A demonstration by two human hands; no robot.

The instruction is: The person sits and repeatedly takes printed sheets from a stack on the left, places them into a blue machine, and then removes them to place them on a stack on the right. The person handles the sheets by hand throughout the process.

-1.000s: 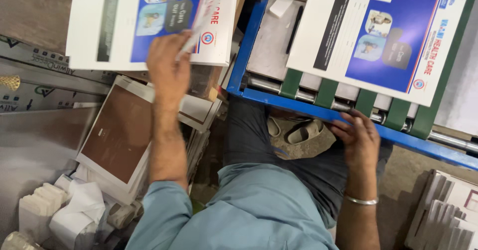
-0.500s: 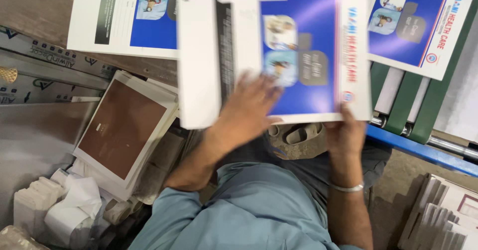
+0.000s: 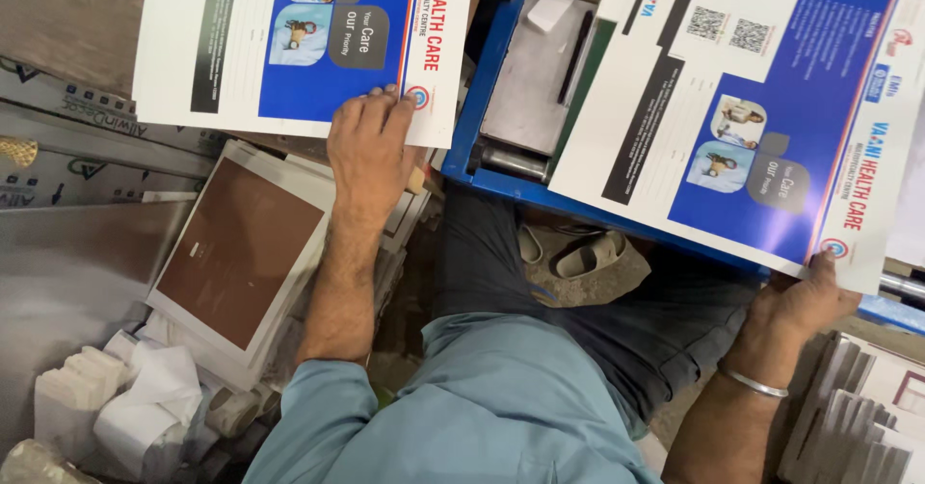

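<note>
Two glossy printed sheets — left hand [image 3: 369,152] presses one [image 3: 289,41], right hand [image 3: 805,301] grips another [image 3: 742,108].

Seated person seen from above. The torso carries a light teal-blue shirt [image 3: 482,417] of plain woven cloth, with sleeves pushed up to about the elbow so that both forearms are bare. The legs are covered by dark grey-blue trousers [image 3: 597,301], creased across the thighs. The right wrist bears a thin, smooth silver-coloured bangle [image 3: 753,382]. The left hand [image 3: 371,152] and the right hand [image 3: 805,301] are bare, without gloves; no ring can be made out. A pair of grey-beige open sandals [image 3: 578,253] shows beside the trousers.
</note>
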